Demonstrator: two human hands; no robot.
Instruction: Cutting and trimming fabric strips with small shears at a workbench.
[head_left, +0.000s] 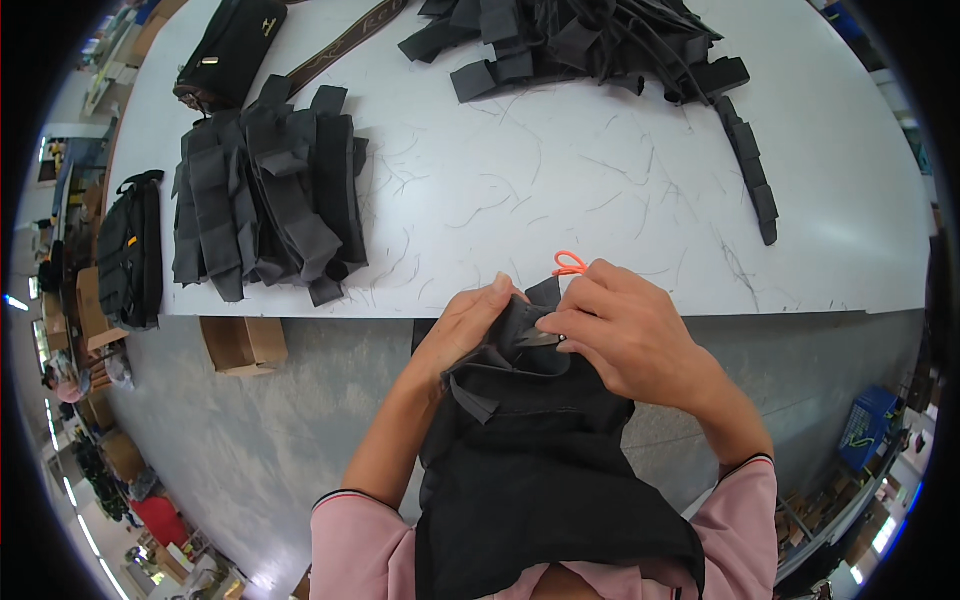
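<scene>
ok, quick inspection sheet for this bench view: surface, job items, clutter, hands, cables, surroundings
surface: white table, thin dark scuff lines.
job's things: dark fabric piece held over the lap; small orange-handled tool above it.
clutter: stack of folded dark pieces at left, another pile at top, dark strip, black pouch.
hands: left hand and right hand both grip the fabric's top edge.
cables: nothing seen.
surroundings: grey floor, cardboard box under the table edge.

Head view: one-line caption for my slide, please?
Both hands, left hand and right hand, grip black fabric piece at white table edge.
</scene>
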